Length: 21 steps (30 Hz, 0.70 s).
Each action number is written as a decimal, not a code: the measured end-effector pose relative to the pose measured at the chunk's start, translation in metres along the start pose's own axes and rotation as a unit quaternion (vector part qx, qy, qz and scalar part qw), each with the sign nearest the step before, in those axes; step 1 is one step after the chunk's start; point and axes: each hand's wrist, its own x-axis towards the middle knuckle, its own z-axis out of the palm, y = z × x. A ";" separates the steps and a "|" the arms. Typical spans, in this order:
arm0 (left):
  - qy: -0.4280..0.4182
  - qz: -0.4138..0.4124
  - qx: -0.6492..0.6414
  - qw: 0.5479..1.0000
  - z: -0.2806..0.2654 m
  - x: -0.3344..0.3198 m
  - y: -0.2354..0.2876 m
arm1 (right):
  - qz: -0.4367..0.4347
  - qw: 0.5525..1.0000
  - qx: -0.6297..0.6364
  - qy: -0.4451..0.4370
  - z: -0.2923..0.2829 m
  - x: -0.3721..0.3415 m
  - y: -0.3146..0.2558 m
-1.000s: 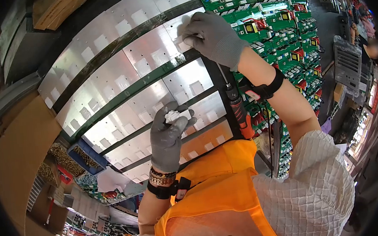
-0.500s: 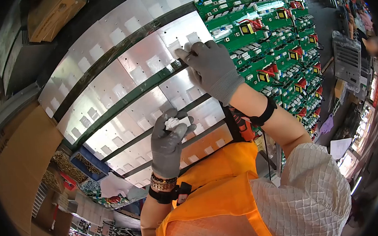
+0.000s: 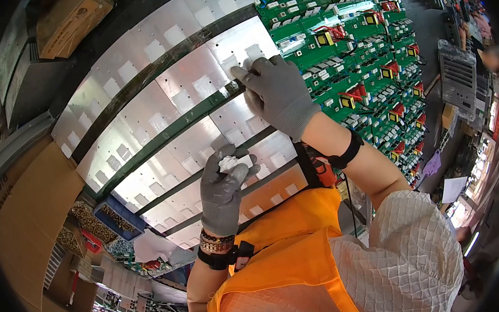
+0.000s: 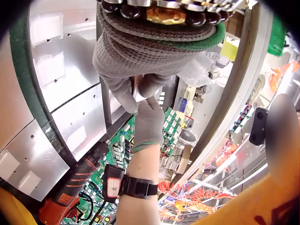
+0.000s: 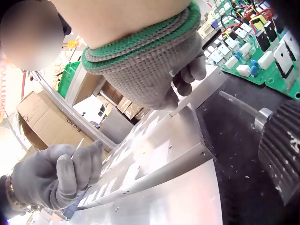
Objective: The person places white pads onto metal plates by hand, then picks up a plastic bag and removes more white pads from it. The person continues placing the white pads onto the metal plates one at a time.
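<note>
My gloved left hand [image 3: 221,187] holds a small crumpled wad of white pads [image 3: 226,163] between thumb and fingers, above the lower metal plates. In the right wrist view the left hand [image 5: 61,176] shows a thin white edge between its fingers. My gloved right hand [image 3: 279,92] is at a silvery metal plate [image 3: 218,53] in an upper row, its index fingertip pressing beside a white square pad [image 3: 253,52]. The other fingers are bent loosely, and the hand covers part of the plate below.
Rows of metal plates bear white square pads. Green circuit boards [image 3: 336,61] lie to the right. An orange and black electric screwdriver [image 3: 323,171] lies near the apron. Blue bins [image 3: 116,216] of small fasteners and a cardboard box [image 3: 32,226] stand at left.
My right hand has come down from the plate's upper part toward me and now presses there with a fingertip, staying put over the last half second. The left hand keeps its wad.
</note>
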 end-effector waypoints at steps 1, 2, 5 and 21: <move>0.000 0.000 0.000 1.000 0.001 0.000 0.001 | 0.000 1.000 0.004 -0.001 -0.001 0.000 0.000; 0.002 0.005 0.004 1.000 0.003 0.001 0.001 | -0.001 1.000 0.008 -0.001 -0.001 0.000 0.000; 0.010 0.032 0.007 0.999 0.003 0.004 0.000 | -0.011 0.995 0.100 -0.013 -0.016 -0.002 -0.010; 0.047 0.078 -0.005 0.996 -0.014 0.007 0.001 | 0.055 0.946 0.306 -0.088 -0.012 0.027 -0.023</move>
